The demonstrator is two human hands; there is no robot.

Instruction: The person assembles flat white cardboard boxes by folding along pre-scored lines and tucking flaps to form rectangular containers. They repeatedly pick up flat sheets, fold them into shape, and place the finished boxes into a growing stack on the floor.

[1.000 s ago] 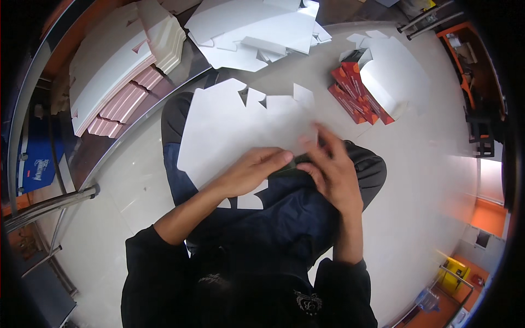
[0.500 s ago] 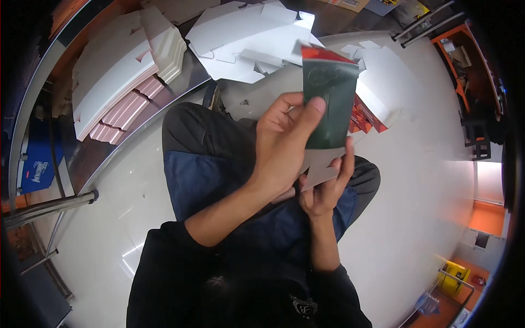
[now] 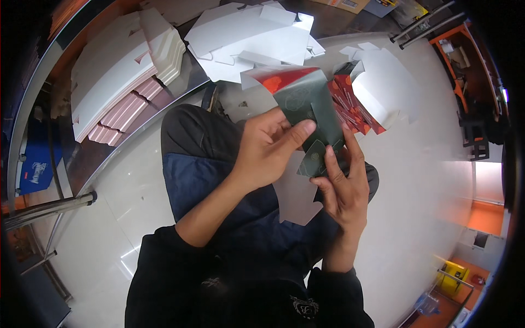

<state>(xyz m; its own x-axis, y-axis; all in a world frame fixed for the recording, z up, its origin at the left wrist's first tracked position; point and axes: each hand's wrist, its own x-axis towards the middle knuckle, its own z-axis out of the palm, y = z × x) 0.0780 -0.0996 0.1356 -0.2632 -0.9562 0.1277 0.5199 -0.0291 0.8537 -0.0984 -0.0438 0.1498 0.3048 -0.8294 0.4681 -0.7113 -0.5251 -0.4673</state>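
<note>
A dark green and red folding carton (image 3: 307, 104), partly folded, is held up in front of my lap. My left hand (image 3: 268, 145) is closed on its left side, thumb on the green face and fingers behind it. At the lower end my right hand (image 3: 345, 180) pinches a green flap between thumb and fingers. A pale grey flap (image 3: 298, 197) hangs below, over my lap. Just behind the carton, several red printed cartons (image 3: 353, 106) lie beside a white open box (image 3: 385, 82) on the floor.
Stacked flat white box blanks (image 3: 117, 71) lie on a shelf at the upper left. More white blanks (image 3: 246, 35) are spread at the top. A metal rail (image 3: 52, 210) juts in at the left. Orange shelving (image 3: 465, 71) stands along the right.
The carton has tilted to the left and its upper end has opened wider. My right hand has moved right and up onto a lower flap; the pale flap now hangs farther down.
</note>
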